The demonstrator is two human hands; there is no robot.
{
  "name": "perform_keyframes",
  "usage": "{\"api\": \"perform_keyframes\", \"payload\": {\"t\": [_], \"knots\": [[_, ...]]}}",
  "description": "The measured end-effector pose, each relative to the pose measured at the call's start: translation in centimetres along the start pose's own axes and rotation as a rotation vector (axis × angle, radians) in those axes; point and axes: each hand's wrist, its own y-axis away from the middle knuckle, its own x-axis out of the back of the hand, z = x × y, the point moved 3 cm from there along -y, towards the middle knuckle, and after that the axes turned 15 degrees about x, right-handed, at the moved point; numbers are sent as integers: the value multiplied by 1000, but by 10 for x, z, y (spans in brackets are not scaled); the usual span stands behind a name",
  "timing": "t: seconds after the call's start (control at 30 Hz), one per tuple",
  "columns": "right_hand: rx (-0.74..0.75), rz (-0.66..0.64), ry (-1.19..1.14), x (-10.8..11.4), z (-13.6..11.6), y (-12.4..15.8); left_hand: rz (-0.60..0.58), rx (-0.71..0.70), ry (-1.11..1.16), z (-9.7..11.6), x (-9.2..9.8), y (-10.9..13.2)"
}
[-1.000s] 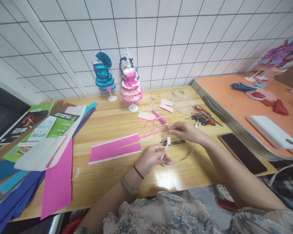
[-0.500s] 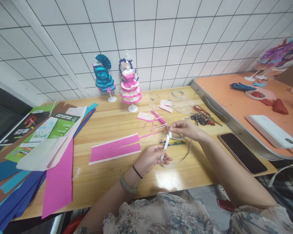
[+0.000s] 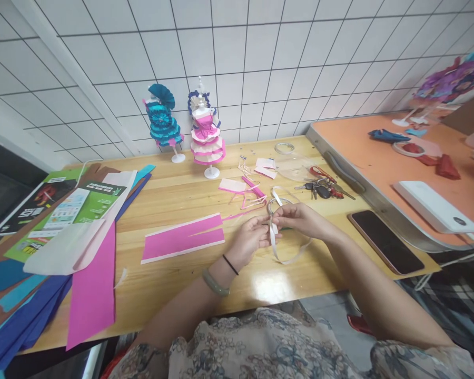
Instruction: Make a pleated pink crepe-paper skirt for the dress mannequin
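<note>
A narrow strip of white tape (image 3: 274, 246) hangs in a loop between my hands, above the table. My left hand (image 3: 251, 240) pinches it from the left, and my right hand (image 3: 298, 220) grips it between thumb and forefinger, the fingertips of both hands almost meeting. Just behind them lies a tape roll (image 3: 272, 206), partly covered by my right hand. To the left, a pink paper strip with white edges (image 3: 181, 240) rests flat, slit at its right end. Pink and white paper scraps (image 3: 254, 189) are scattered behind my hands.
Two small dress stands, one teal (image 3: 164, 126) and one pink and white (image 3: 207, 137), stand near the wall. Coloured paper sheets (image 3: 92, 284) pile up at left. Keys (image 3: 322, 187), a phone (image 3: 385, 242) and an orange table with a white power bank (image 3: 434, 206) are at right.
My hands have come together, the left moving up toward the right. The tape, earlier stretched fairly straight between them, now curls in a loop.
</note>
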Motion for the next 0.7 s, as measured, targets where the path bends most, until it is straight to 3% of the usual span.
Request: {"api": "perform_keyframes", "payload": {"t": [0.13,0.33,0.5,0.7], "knots": [[31,94,74,-1,5,12,6,-12,131,0,-2,0],[46,206,118,-6,9,27,-29,40,155,-3,-7,-8],[-6,203,60,-8,10,36,4,111,167,-10,-13,-18],[-24,195,0,-9,12,44,31,56,180,-10,-14,-20]]}}
